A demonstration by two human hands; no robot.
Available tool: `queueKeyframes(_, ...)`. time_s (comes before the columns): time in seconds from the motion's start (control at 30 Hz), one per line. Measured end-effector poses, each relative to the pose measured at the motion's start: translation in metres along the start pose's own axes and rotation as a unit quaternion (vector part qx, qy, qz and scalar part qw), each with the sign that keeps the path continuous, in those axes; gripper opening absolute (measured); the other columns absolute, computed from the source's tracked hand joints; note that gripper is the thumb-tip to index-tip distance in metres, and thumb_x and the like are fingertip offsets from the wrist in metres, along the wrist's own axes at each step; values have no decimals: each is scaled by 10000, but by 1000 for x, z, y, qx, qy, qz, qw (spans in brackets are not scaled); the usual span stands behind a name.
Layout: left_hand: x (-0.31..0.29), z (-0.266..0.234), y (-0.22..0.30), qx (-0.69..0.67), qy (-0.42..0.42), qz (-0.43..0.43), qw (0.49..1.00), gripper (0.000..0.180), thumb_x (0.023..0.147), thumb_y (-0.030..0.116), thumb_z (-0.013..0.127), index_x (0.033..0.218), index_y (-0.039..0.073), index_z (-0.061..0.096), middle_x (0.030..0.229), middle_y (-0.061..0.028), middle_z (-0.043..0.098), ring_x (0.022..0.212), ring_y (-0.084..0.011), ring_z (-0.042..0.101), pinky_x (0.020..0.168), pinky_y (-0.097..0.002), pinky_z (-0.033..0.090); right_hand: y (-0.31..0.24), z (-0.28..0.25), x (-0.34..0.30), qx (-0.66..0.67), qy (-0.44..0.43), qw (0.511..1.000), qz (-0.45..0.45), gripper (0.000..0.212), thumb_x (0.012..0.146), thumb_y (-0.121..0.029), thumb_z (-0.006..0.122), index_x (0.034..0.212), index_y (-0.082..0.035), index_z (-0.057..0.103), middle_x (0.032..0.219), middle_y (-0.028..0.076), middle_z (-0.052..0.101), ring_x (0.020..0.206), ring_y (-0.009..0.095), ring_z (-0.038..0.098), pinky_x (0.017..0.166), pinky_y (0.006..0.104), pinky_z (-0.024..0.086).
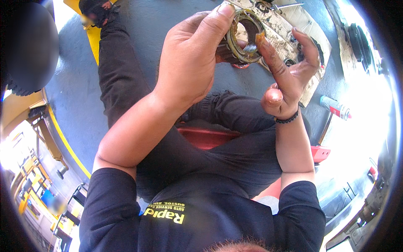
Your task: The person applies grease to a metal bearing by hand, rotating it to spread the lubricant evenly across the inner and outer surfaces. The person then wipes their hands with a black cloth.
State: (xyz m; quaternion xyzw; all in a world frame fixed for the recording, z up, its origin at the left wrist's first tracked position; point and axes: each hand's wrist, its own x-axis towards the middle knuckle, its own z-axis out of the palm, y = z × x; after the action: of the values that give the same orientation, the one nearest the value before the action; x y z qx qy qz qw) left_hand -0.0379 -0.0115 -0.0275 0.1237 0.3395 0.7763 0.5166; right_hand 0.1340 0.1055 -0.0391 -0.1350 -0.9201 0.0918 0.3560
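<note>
My left hand grips a bearing, a greasy metal ring with an open centre, thumb on its upper edge. Yellowish-brown grease coats the ring's face. Close against the bearing's right side is my right hand, its index finger stretched out with a dab of amber grease on the tip. Its other fingers are spread and smeared, holding nothing. Whether that fingertip touches the ring, I cannot tell. A dark beaded bracelet circles my right wrist.
Beyond my hands, a stained cardboard sheet carries several dirty metal parts and a slim metal tool. A spray can lies at the right on the blue-grey floor. A red seat shows beneath me. A tyre stands far left.
</note>
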Motion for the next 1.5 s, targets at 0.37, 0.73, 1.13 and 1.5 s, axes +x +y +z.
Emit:
queueKeyframes(0.37, 4, -3, 12, 38, -4, 7, 999, 368, 1106, 233, 479, 1153, -97, 635, 1071, -177, 726, 915, -220, 736, 851, -350, 621, 7, -6, 9, -48, 80, 991, -92, 839, 1040, -712, 216, 1093, -144, 831, 1315, 171, 503, 1256, 333, 494, 1072, 475, 395)
queueKeyframes(0.73, 0, 2, 10, 114, 49, 51, 991, 248, 1072, 165, 560, 1090, -59, 664, 1028, -99, 689, 870, -149, 684, 825, -284, 573, -2, -2, 8, 134, 78, 987, 43, 884, 980, -799, 238, 950, -95, 773, 1261, 167, 500, 1221, 309, 485, 1082, 475, 377)
queueKeyframes(1.13, -1, 8, -16, 407, -83, 295, 861, 202, 917, 153, 777, 977, -25, 701, 1116, -111, 530, 1037, -158, 524, 840, -292, 487, 3, -2, 2, 439, -10, 856, 274, 833, 1031, -734, 246, 1203, 8, 583, 1293, 87, 494, 1160, 161, 477, 1022, 302, 357)
queueKeyframes(1.5, 10, -5, -20, 544, -50, 254, 798, 284, 1027, 241, 637, 1148, -13, 671, 1007, -99, 717, 863, -178, 661, 740, -294, 560, 27, -7, -11, 374, 59, 913, 152, 1009, 1033, -710, 46, 1196, 44, 696, 1357, 170, 528, 1318, 272, 471, 1144, 393, 305)
